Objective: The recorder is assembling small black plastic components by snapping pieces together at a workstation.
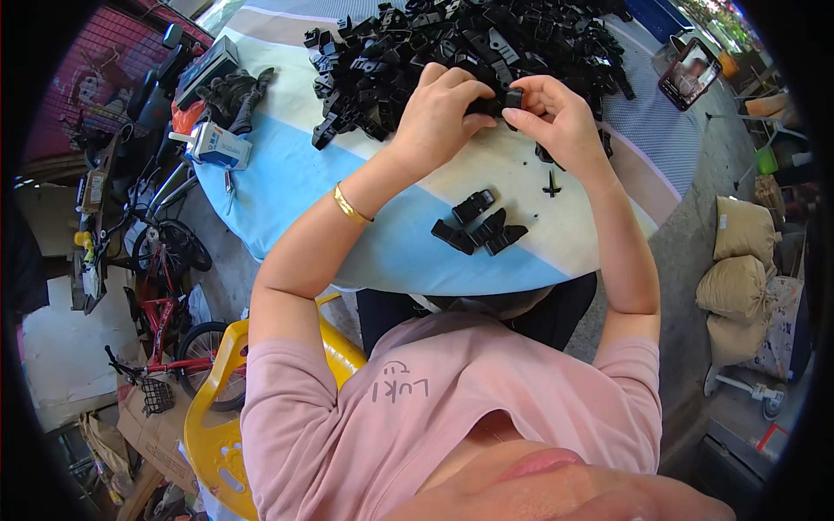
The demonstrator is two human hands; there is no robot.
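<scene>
At the near edge of a big heap of black plastic parts [382, 61], my two hands face each other. My right hand [565, 122] pinches a small black plastic part [514, 98] between thumb and fingers. Close beside it, my left hand [441, 113] has its fingers curled toward the thumb over dark parts; whatever is inside them is hidden. Nearer to me, several black plastic parts [482, 227] lie in a small group on the striped tablecloth [347, 217]. A thin cross-shaped black piece [551, 184] rests below my right hand, with tiny black bits around it.
At the table's left lie a blue-and-white box [219, 146], dark gloves [234, 97] and a larger carton [208, 68]. A phone [691, 75] stands at the right edge. A yellow chair [208, 417], a red bicycle [158, 326] and stuffed sacks [734, 286] surround the table.
</scene>
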